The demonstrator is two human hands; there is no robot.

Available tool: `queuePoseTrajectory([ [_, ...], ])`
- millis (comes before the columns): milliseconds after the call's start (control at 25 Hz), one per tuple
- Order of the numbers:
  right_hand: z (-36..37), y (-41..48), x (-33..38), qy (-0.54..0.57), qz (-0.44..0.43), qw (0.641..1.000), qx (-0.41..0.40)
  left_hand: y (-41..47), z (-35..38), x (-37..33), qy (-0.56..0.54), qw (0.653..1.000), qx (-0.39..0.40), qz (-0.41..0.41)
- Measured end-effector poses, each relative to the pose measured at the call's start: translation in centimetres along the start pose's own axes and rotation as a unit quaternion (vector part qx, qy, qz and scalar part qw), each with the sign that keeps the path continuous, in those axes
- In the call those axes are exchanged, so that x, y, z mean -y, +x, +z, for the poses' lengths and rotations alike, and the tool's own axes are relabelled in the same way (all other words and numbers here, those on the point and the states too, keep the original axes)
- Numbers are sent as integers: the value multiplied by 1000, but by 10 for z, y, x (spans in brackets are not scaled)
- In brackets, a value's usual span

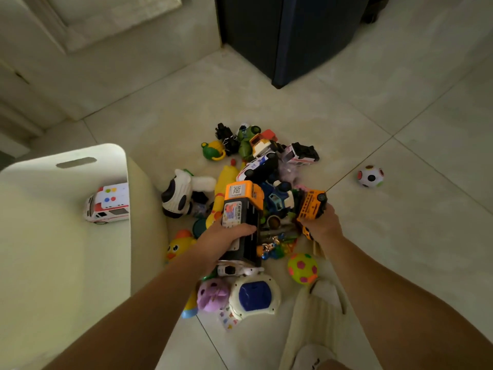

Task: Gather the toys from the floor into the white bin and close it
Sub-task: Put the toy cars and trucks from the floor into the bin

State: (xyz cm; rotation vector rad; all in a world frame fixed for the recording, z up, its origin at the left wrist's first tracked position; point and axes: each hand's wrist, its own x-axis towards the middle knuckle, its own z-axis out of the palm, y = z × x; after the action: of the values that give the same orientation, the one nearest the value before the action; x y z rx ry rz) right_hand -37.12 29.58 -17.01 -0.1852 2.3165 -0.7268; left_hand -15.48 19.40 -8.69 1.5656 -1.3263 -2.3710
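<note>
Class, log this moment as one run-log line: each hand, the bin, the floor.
left hand: grips orange-and-black truck | right hand: grips yellow bus | white bin: no lid on, holds ambulance | floor: toy pile not yet gathered

Dim light falls on a pale tiled floor (pixel 373 116); a dark cabinet (pixel 293 36) stands behind, pale furniture (pixel 80 62) left.
</note>
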Motion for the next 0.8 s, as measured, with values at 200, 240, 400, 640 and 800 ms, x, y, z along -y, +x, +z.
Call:
queuePoseTrajectory([
  [200,-14,6,-1,75,90,993,3,1,-6,-1,-20,1000,1,7],
  [240,-16,5,-1,65,84,994,-1,0,-7,0,-26,1000,3,5],
  [400,-7,-10,12,-63,-88,994,-9,-9,-5,2,-29,1000,10,-2],
  [640,39,-16,43,-245,-78,966,-10,-17,-15,-7,-30,999,8,21],
  [800,46,-12,39,-219,-45,975,-8,-20,-24,-9,-26,999,12,33],
])
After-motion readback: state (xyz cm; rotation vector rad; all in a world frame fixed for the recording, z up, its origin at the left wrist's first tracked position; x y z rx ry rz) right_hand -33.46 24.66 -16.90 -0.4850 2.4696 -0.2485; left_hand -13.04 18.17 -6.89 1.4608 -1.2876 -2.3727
